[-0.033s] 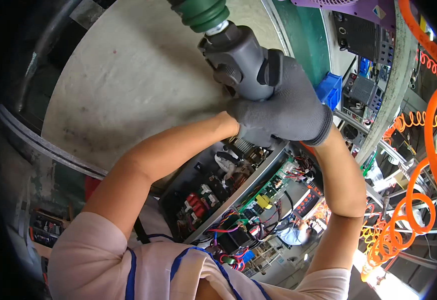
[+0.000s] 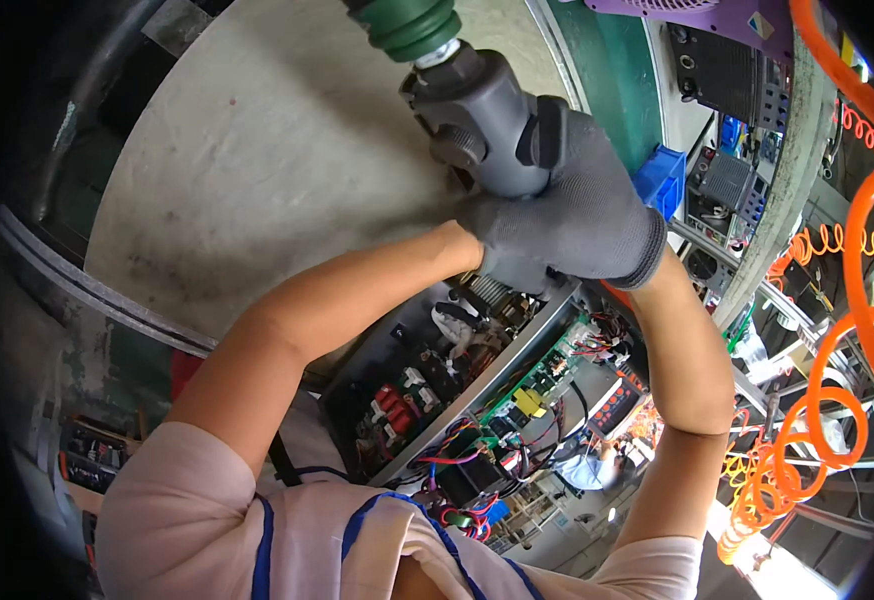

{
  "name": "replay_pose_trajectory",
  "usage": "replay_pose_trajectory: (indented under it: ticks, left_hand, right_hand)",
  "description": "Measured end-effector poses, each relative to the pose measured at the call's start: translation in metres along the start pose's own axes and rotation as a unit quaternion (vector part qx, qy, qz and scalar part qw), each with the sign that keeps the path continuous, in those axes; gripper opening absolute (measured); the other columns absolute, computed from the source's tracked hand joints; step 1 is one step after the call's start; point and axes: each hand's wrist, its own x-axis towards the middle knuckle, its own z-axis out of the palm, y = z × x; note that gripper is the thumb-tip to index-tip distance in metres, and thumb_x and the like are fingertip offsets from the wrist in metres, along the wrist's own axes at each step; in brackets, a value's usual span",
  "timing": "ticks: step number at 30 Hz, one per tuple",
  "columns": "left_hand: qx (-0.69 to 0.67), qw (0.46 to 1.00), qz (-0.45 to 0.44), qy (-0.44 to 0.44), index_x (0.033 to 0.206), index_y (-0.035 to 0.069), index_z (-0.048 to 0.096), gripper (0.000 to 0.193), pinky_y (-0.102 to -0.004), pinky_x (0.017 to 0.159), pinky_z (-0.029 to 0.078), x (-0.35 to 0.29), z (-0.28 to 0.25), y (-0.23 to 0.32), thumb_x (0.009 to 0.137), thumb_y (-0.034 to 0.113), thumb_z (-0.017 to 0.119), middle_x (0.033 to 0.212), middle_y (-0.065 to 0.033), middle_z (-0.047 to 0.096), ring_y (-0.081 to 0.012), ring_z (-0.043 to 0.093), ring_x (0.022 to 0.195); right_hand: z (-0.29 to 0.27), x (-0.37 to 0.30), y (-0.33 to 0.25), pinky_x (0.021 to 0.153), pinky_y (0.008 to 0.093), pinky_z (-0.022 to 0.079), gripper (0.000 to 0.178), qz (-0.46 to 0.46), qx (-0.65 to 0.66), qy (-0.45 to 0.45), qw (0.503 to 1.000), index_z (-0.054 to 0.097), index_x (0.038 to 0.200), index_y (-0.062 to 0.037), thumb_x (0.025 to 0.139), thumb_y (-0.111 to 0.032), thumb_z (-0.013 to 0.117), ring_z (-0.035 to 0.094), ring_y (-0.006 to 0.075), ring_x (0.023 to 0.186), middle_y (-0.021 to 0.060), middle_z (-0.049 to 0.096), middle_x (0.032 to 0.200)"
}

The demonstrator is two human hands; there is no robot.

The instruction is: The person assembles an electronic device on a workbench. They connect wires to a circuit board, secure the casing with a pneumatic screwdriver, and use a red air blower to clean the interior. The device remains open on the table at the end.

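My right hand (image 2: 592,205), in a grey knit glove, is closed round a dark grey tool head (image 2: 487,120) with a round knob on its side. A metal nut joins its upper end to a green ribbed sleeve (image 2: 412,28), cut off by the top edge. My left forearm (image 2: 367,280) reaches in from the lower left, and its wrist meets the gloved right hand. Most of my left hand is hidden behind the right glove and the tool, so its fingers do not show. What lies under the tool is covered too.
Below my hands sits an opened metal chassis (image 2: 477,385) with circuit boards and coloured wires. A pale round tabletop (image 2: 257,170) fills the upper left. Orange coiled hoses (image 2: 827,400) hang at the right, near a blue bin (image 2: 661,180). A person (image 2: 587,468) is small in the background.
The tool head and my hands have shifted very slightly to the right in the picture. My right hand's grip is the same.
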Motion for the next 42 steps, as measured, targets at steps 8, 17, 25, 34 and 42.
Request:
replay_pose_trajectory:
  ticks: [8, 17, 25, 34, 42]
  left_hand:
    - [-0.011, 0.997, -0.04, -0.058, 0.087, 0.002, 0.065, 0.041, -0.0403, 0.077, 0.044, 0.002, -0.007, 0.007, 0.08, 0.041, 0.056, 0.093, -0.0147, 0.065, -0.0255, 0.06, 0.087]
    - [-0.023, 0.991, -0.058, -0.118, 0.086, 0.003, 0.065, 0.029, -0.0378, 0.073, 0.043, 0.003, -0.012, 0.014, 0.084, 0.029, 0.052, 0.084, -0.0154, 0.064, -0.0255, 0.059, 0.075]
    - [-0.017, 0.993, -0.038, -0.112, 0.084, 0.004, 0.064, 0.032, -0.038, 0.074, 0.043, 0.0, -0.01, 0.016, 0.087, 0.033, 0.05, 0.082, -0.015, 0.064, -0.0259, 0.059, 0.076]
    - [0.005, 0.995, -0.052, -0.081, 0.078, 0.002, 0.063, 0.045, -0.0378, 0.072, 0.043, 0.003, 0.0, 0.001, 0.089, 0.042, 0.045, 0.079, -0.0157, 0.064, -0.0254, 0.059, 0.073]
    - [0.036, 0.998, -0.02, -0.057, 0.09, 0.006, 0.064, 0.038, -0.0386, 0.078, 0.044, 0.003, -0.002, -0.003, 0.083, 0.04, 0.05, 0.082, -0.015, 0.064, -0.0267, 0.06, 0.081]
  right_hand:
    - [-0.005, 0.005, 0.008, 0.063, 0.0316, 0.047, 0.038, 0.062, 0.033, 0.005, 0.998, 0.055, 0.089, -0.0003, 0.059, -0.019, 0.07, 0.057, 0.0186, 0.064, 0.0118, 0.06, 0.071]
    - [-0.012, 0.007, 0.012, 0.063, 0.0327, 0.046, 0.038, 0.03, 0.018, -0.021, 0.999, 0.056, 0.086, -0.0009, 0.058, -0.023, 0.069, 0.057, 0.02, 0.063, 0.0123, 0.059, 0.068]
    - [-0.004, 0.006, 0.009, 0.063, 0.0372, 0.046, 0.037, 0.022, 0.017, -0.027, 0.999, 0.053, 0.088, -0.0007, 0.06, -0.021, 0.066, 0.057, 0.0268, 0.064, 0.016, 0.059, 0.071]
    - [-0.01, 0.007, 0.003, 0.062, 0.0343, 0.046, 0.038, 0.072, 0.019, -0.026, 0.997, 0.054, 0.09, -0.0002, 0.06, -0.02, 0.066, 0.056, 0.0208, 0.062, 0.0133, 0.059, 0.07]
    - [-0.011, 0.01, 0.01, 0.06, 0.0336, 0.046, 0.04, 0.084, 0.035, -0.022, 0.996, 0.056, 0.093, 0.0005, 0.06, -0.019, 0.066, 0.056, 0.0186, 0.062, 0.0106, 0.059, 0.069]
